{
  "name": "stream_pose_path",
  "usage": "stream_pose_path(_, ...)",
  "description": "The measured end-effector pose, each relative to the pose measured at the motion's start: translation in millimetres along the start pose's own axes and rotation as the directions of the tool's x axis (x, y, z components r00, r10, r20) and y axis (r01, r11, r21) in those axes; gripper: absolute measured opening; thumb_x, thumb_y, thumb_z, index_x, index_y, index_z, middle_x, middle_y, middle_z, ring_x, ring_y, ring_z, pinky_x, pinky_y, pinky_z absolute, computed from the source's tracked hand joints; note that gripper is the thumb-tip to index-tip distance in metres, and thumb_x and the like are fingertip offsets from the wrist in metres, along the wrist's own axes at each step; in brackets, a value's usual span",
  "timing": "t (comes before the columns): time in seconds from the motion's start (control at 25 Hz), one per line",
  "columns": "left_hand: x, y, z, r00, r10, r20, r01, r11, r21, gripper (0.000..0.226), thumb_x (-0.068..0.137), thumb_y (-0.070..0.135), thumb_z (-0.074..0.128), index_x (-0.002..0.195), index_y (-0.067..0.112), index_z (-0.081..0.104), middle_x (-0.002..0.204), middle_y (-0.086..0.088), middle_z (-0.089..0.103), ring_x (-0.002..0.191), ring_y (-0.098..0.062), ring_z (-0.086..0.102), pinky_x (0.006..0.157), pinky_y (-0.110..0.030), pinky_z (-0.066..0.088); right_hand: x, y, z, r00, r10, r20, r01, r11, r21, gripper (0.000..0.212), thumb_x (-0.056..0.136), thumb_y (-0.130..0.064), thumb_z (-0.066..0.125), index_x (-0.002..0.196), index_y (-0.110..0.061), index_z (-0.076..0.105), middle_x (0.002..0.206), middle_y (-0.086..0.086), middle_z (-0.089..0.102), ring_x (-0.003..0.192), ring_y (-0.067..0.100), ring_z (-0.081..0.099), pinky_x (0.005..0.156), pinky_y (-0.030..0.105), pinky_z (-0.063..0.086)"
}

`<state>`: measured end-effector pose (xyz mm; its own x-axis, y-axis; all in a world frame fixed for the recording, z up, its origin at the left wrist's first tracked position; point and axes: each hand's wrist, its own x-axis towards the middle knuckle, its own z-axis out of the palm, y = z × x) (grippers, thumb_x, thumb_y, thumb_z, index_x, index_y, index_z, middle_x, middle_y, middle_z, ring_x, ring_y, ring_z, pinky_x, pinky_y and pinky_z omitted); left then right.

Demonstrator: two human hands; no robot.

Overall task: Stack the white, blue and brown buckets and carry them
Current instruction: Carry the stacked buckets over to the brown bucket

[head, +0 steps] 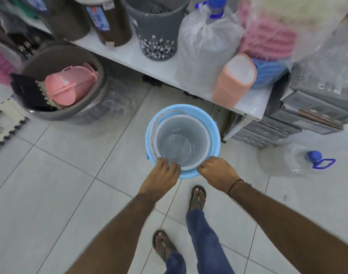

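Note:
A white bucket sits nested inside a light blue bucket, seen from above over the tiled floor. My left hand grips the near rims on the left, its fingers curled over the white bucket's edge. On the right side of the near rim, my right hand is closed on the blue bucket's edge. A thin white handle lies along the left side between the two rims. A large brown bucket stands on the floor at the left, holding pink plastic items and a dark board.
A low white shelf runs across the back with a grey dotted bin, brown bins, a wrapped water bottle and a peach bin. A clear jug with a blue cap lies at the right. My sandalled feet are below.

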<state>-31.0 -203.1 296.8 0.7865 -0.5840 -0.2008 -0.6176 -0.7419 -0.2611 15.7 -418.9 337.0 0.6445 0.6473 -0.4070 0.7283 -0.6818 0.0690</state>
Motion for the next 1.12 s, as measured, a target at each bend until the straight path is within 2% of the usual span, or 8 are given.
stream_pose_path(0.28, 131, 59, 170, 1.0, 0.015, 0.004, -0.015, 0.999, -0.05, 0.034, 0.091, -0.007, 0.043, 0.125, -0.005, 0.049, 0.109, -0.022, 0.06, 0.099, -0.045, 0.055, 0.099, -0.058, 0.043, 76, 78, 168, 0.997, 0.068, 0.031, -0.07, 0.995, 0.067, 0.015, 0.059, -0.002, 0.075, 0.067, -0.015, 0.071, 0.064, 0.006, 0.07, 0.065, 0.028, 0.065, 0.061, 0.03, 0.054)
stream_pose_path(0.44, 163, 75, 227, 0.992, 0.007, 0.127, 0.013, 0.988, -0.156, 0.041, 0.084, -0.004, 0.057, 0.125, -0.003, 0.05, 0.109, -0.021, 0.061, 0.102, -0.045, 0.057, 0.099, -0.056, 0.044, 120, 95, 237, 0.982, 0.081, 0.172, -0.108, 0.982, 0.153, 0.023, 0.082, -0.003, 0.055, 0.093, -0.016, 0.071, 0.093, 0.007, 0.071, 0.091, 0.029, 0.063, 0.081, 0.035, 0.052)
stream_pose_path(0.6, 174, 78, 246, 0.97, 0.043, 0.241, 0.019, 0.968, -0.25, 0.045, 0.083, -0.004, 0.049, 0.127, -0.001, 0.053, 0.119, -0.018, 0.061, 0.111, -0.041, 0.054, 0.106, -0.05, 0.041, 137, 100, 264, 0.949, 0.039, 0.312, -0.104, 0.975, 0.194, 0.019, 0.087, -0.009, 0.055, 0.098, -0.018, 0.069, 0.1, 0.003, 0.07, 0.095, 0.027, 0.062, 0.079, 0.035, 0.052)
stream_pose_path(0.76, 176, 56, 244, 0.998, 0.012, 0.059, 0.02, 0.861, -0.509, 0.053, 0.083, 0.027, 0.071, 0.129, 0.005, 0.055, 0.134, -0.018, 0.054, 0.121, -0.037, 0.05, 0.106, -0.052, 0.042, 135, 111, 263, 0.971, 0.138, 0.193, -0.208, 0.886, 0.414, 0.022, 0.086, -0.032, 0.064, 0.097, -0.015, 0.069, 0.093, 0.005, 0.072, 0.088, 0.028, 0.063, 0.077, 0.037, 0.052)
stream_pose_path(0.88, 181, 28, 238, 0.921, -0.389, 0.017, 0.294, 0.664, -0.688, 0.068, 0.076, 0.051, 0.069, 0.128, 0.012, 0.048, 0.134, -0.012, 0.046, 0.119, -0.032, 0.046, 0.098, -0.046, 0.039, 146, 131, 256, 0.853, 0.521, -0.009, -0.414, 0.69, 0.594, 0.029, 0.077, -0.038, 0.075, 0.09, -0.013, 0.066, 0.081, 0.006, 0.068, 0.076, 0.03, 0.06, 0.068, 0.04, 0.051)
stream_pose_path(1.0, 191, -2, 245, 0.491, -0.76, 0.426, 0.73, 0.093, -0.677, 0.094, 0.07, 0.056, 0.079, 0.14, 0.011, 0.035, 0.14, -0.012, 0.042, 0.127, -0.028, 0.041, 0.104, -0.039, 0.035, 173, 155, 254, 0.589, 0.791, 0.162, -0.634, 0.329, 0.7, 0.052, 0.07, -0.041, 0.08, 0.106, -0.014, 0.054, 0.099, 0.008, 0.061, 0.087, 0.028, 0.056, 0.072, 0.041, 0.052)
stream_pose_path(1.04, 194, -9, 249, 0.376, -0.663, 0.647, 0.768, -0.167, -0.618, 0.097, 0.069, 0.057, 0.081, 0.141, 0.01, 0.036, 0.138, -0.014, 0.046, 0.125, -0.029, 0.046, 0.106, -0.041, 0.041, 183, 161, 255, 0.543, 0.786, 0.295, -0.671, 0.195, 0.715, 0.056, 0.07, -0.038, 0.081, 0.112, -0.013, 0.053, 0.107, 0.009, 0.061, 0.09, 0.027, 0.057, 0.074, 0.039, 0.054)
stream_pose_path(1.12, 198, -21, 252, 0.325, -0.297, 0.898, 0.749, -0.499, -0.435, 0.077, 0.071, 0.059, 0.079, 0.124, 0.007, 0.058, 0.118, -0.014, 0.066, 0.104, -0.029, 0.065, 0.096, -0.047, 0.055, 198, 169, 259, 0.543, 0.679, 0.494, -0.686, 0.02, 0.727, 0.044, 0.073, -0.023, 0.079, 0.11, -0.012, 0.057, 0.108, 0.011, 0.066, 0.081, 0.024, 0.06, 0.064, 0.028, 0.052)
